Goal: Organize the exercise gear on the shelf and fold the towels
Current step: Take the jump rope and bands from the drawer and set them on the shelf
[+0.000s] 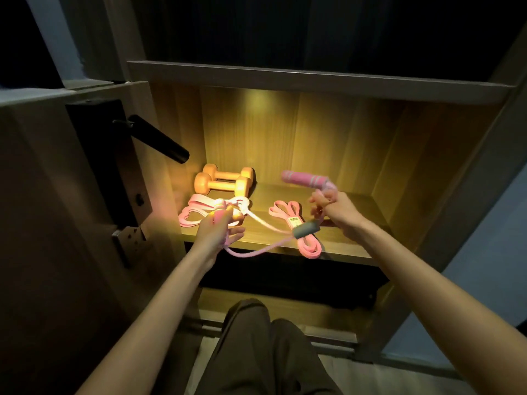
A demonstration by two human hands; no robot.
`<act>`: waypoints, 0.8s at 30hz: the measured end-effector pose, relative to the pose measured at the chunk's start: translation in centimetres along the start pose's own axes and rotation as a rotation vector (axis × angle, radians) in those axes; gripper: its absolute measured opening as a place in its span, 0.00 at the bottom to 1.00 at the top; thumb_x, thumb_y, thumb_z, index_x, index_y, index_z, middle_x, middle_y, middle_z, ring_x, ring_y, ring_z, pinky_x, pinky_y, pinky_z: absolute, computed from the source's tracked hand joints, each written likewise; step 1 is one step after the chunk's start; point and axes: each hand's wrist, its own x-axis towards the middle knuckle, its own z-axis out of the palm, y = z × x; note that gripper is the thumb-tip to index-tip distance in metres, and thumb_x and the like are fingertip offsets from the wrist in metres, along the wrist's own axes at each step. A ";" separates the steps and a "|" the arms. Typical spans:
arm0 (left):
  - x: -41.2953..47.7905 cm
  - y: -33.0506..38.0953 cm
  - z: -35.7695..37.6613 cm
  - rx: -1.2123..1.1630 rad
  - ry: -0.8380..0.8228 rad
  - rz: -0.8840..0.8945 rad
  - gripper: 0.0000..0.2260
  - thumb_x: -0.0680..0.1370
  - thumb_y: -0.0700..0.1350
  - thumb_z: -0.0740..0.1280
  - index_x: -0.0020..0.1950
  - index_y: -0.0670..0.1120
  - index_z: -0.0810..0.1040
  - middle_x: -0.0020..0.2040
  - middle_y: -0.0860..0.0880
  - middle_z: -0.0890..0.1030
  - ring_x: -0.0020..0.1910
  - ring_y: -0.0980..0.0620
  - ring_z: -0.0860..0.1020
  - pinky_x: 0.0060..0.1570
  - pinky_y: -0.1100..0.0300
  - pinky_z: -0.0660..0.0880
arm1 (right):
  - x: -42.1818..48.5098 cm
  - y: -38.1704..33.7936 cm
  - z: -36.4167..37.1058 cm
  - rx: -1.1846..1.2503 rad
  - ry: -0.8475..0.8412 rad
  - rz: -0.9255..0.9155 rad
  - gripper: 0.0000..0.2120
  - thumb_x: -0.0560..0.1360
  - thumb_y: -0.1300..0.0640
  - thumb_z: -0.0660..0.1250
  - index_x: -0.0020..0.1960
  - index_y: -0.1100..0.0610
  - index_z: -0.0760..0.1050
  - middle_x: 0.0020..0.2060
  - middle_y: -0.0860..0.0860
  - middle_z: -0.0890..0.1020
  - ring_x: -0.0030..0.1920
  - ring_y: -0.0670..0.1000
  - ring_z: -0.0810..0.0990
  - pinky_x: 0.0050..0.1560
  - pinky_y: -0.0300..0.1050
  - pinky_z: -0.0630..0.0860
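Note:
A pink skipping rope (256, 252) hangs between my two hands in front of a lit wooden shelf (336, 252). My left hand (219, 229) grips a bundle of its cord and one handle near the shelf's front left. My right hand (336, 209) holds the cord just below the other pink handle (305, 179), which sticks up and to the left. Two orange dumbbells (225, 181) lie side by side at the back left of the shelf. A pink resistance band (196, 212) lies behind my left hand. Another pink band (296, 226) with a grey sleeve lies mid-shelf.
An open door (57, 195) with a black lever handle (162, 141) stands close on the left. Another shelf board (313, 78) runs above the lit compartment, and a dark lower compartment sits beneath it. My legs in brown trousers (256, 352) are below.

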 end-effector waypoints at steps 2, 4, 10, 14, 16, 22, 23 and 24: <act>0.6 -1.0 -0.9 0.205 0.040 0.007 0.11 0.81 0.46 0.61 0.59 0.42 0.74 0.48 0.45 0.80 0.45 0.48 0.81 0.41 0.60 0.79 | 1.9 0.4 -0.6 0.017 0.034 0.112 0.09 0.81 0.65 0.55 0.49 0.60 0.73 0.35 0.53 0.74 0.33 0.48 0.73 0.36 0.41 0.74; 1.1 -2.0 -1.3 0.339 0.009 -0.024 0.04 0.81 0.42 0.61 0.49 0.44 0.74 0.43 0.44 0.78 0.45 0.46 0.79 0.44 0.55 0.76 | 3.6 0.7 -0.7 0.051 0.049 0.189 0.09 0.82 0.61 0.55 0.46 0.59 0.71 0.33 0.53 0.73 0.32 0.48 0.72 0.36 0.42 0.73; 4.3 -4.9 -1.0 0.548 -0.200 -0.227 0.34 0.75 0.33 0.65 0.76 0.50 0.54 0.59 0.42 0.71 0.51 0.49 0.75 0.44 0.58 0.77 | 7.8 0.3 0.7 0.195 -0.002 0.179 0.15 0.82 0.50 0.56 0.41 0.56 0.68 0.29 0.49 0.70 0.29 0.46 0.68 0.32 0.38 0.69; 6.4 -4.5 1.2 0.742 -0.264 -0.057 0.32 0.75 0.45 0.70 0.75 0.52 0.59 0.76 0.48 0.54 0.71 0.47 0.62 0.60 0.59 0.66 | 10.5 -0.5 2.0 0.382 -0.073 0.223 0.17 0.82 0.49 0.56 0.37 0.55 0.66 0.25 0.48 0.69 0.27 0.45 0.68 0.49 0.43 0.77; 7.2 -3.7 3.0 0.580 -0.362 0.001 0.34 0.74 0.52 0.70 0.76 0.54 0.58 0.77 0.52 0.54 0.75 0.51 0.56 0.62 0.59 0.61 | 11.7 -1.0 2.5 0.490 -0.124 0.261 0.16 0.82 0.50 0.57 0.37 0.54 0.66 0.24 0.48 0.68 0.26 0.45 0.68 0.54 0.50 0.78; 10.3 -3.2 6.6 0.271 -0.591 -0.022 0.29 0.68 0.56 0.72 0.68 0.55 0.71 0.68 0.55 0.71 0.72 0.53 0.63 0.67 0.59 0.61 | 15.3 -2.0 3.6 0.449 -0.075 0.239 0.16 0.81 0.50 0.60 0.36 0.55 0.70 0.28 0.50 0.71 0.31 0.47 0.72 0.50 0.42 0.77; 10.7 -3.5 6.7 0.180 -0.644 -0.035 0.24 0.68 0.55 0.70 0.63 0.52 0.75 0.63 0.55 0.75 0.69 0.53 0.67 0.67 0.58 0.61 | 16.1 -1.9 3.7 0.467 -0.071 0.245 0.17 0.81 0.50 0.61 0.35 0.55 0.70 0.26 0.50 0.72 0.30 0.47 0.72 0.55 0.46 0.78; 10.8 -3.7 6.8 0.091 -0.679 -0.051 0.23 0.67 0.56 0.68 0.59 0.49 0.76 0.60 0.54 0.76 0.66 0.53 0.70 0.67 0.57 0.62 | 16.8 -1.6 3.9 0.509 -0.080 0.253 0.17 0.80 0.51 0.61 0.35 0.56 0.70 0.25 0.51 0.72 0.29 0.47 0.72 0.57 0.51 0.78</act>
